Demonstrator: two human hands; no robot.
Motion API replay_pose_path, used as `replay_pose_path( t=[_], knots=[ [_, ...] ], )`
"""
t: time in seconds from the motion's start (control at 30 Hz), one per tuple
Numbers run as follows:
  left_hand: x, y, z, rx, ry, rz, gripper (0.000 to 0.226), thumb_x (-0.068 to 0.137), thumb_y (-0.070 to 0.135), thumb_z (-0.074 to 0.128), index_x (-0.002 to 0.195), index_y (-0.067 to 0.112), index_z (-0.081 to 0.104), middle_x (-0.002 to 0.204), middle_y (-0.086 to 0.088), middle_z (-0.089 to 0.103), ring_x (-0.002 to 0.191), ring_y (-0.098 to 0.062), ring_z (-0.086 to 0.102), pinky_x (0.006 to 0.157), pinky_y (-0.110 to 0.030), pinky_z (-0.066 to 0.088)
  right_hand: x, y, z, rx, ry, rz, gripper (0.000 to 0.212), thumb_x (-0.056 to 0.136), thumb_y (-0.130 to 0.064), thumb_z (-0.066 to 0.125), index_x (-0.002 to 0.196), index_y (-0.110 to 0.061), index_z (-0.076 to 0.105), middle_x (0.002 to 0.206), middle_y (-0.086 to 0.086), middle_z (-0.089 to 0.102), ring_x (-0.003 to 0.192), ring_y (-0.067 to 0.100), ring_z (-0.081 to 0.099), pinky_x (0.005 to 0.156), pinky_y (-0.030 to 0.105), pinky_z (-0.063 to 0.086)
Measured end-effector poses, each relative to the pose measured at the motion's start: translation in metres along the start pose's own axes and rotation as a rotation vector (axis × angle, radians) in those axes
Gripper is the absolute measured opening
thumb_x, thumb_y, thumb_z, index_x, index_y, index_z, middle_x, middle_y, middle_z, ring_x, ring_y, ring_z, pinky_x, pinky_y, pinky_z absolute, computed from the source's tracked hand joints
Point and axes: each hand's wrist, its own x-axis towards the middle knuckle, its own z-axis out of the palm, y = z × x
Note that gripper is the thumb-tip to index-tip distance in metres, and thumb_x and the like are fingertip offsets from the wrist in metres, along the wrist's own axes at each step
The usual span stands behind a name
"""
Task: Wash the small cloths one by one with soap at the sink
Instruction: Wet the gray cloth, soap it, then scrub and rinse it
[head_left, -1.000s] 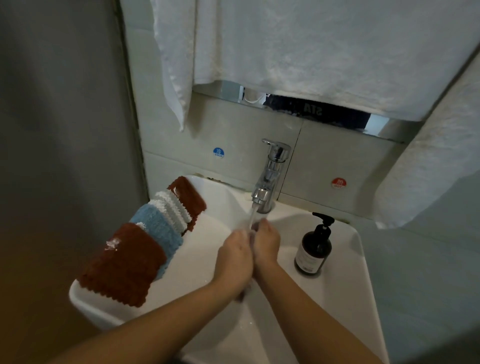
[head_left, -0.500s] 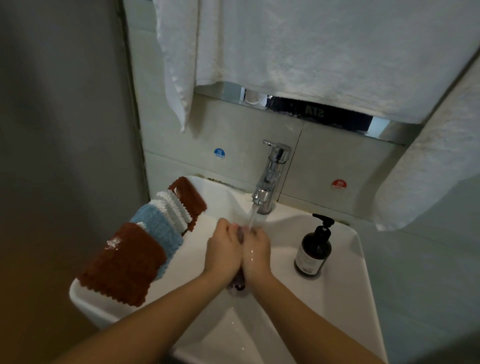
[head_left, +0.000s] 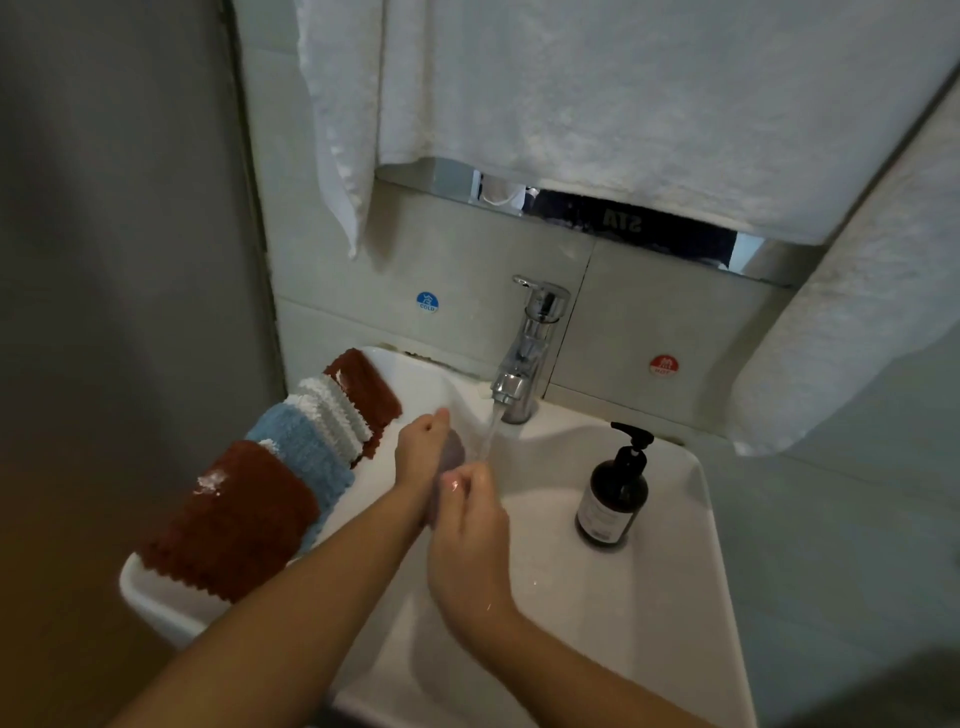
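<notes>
Cloth in hand: a small greyish-purple cloth (head_left: 451, 457) is gripped between both hands over the sink (head_left: 670, 597), just left of the water stream (head_left: 487, 439).
Left hand: the left hand (head_left: 422, 451) is curled round the cloth's far part.
Right hand: the right hand (head_left: 467, 512) is clenched on its near part, hiding most of it.
Waiting cloths: a row of cloths (head_left: 280, 478), brown, blue, white and brown, is laid along the left rim.
Faucet: a chrome faucet (head_left: 527, 353) is seen running at the far edge.
Soap: a dark pump bottle (head_left: 612, 493) is stood on the right ledge.
Above: white towels (head_left: 597, 98) are hung over the wall.
</notes>
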Motion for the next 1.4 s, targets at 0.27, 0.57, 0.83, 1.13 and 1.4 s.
replay_pose_path(
  t=[0.27,0.57,0.83,1.13,1.4],
  knots=[
    [-0.013,-0.002,0.027,-0.04,-0.15,-0.068,0.03,0.101,0.018,0.047,0.075,0.007,0.057,0.062,-0.002,0.062,0.064,-0.016,0.061,0.056,-0.014,0.047,0.046,0.016,-0.009,0.066,0.394,0.296,0.019,0.105,-0.025,0.035,0.09,-0.022,0.047,0.078,-0.005,0.059,0.074,0.018,0.059,0.066,0.035,0.046],
    [-0.014,-0.004,0.016,0.086,0.015,-0.037,0.049,0.101,0.039,0.041,0.069,0.008,0.062,0.087,-0.018,0.07,0.088,-0.034,0.065,0.089,-0.042,0.051,0.026,0.011,-0.005,-0.123,0.208,0.178,0.019,0.104,-0.029,0.038,0.092,-0.021,0.051,0.078,-0.007,0.057,0.074,0.013,0.056,0.065,0.03,0.042],
    [-0.013,-0.006,0.003,0.098,0.043,0.039,0.052,0.103,0.038,0.04,0.063,0.01,0.058,0.067,-0.009,0.063,0.073,-0.029,0.063,0.085,-0.045,0.053,-0.004,0.005,0.002,-0.228,0.005,0.074,0.016,0.104,-0.033,0.036,0.097,-0.026,0.049,0.081,-0.007,0.06,0.074,0.009,0.057,0.066,0.028,0.046],
    [-0.038,-0.001,0.014,0.003,-0.118,0.021,0.048,0.104,0.037,0.039,0.084,0.004,0.067,0.08,-0.014,0.071,0.083,-0.028,0.068,0.087,-0.045,0.055,0.047,0.017,-0.008,0.017,0.334,0.369,0.021,0.104,-0.027,0.037,0.096,-0.015,0.052,0.08,0.0,0.06,0.081,0.026,0.061,0.068,0.033,0.044],
    [-0.06,0.001,0.015,0.053,-0.19,0.058,0.035,0.104,0.038,0.038,0.09,0.018,0.063,0.084,-0.005,0.069,0.084,-0.017,0.067,0.077,-0.034,0.056,0.08,0.023,-0.023,0.106,0.343,0.396,0.024,0.104,-0.022,0.039,0.101,-0.006,0.056,0.084,0.004,0.059,0.081,0.023,0.058,0.07,0.027,0.038]
  ],
)
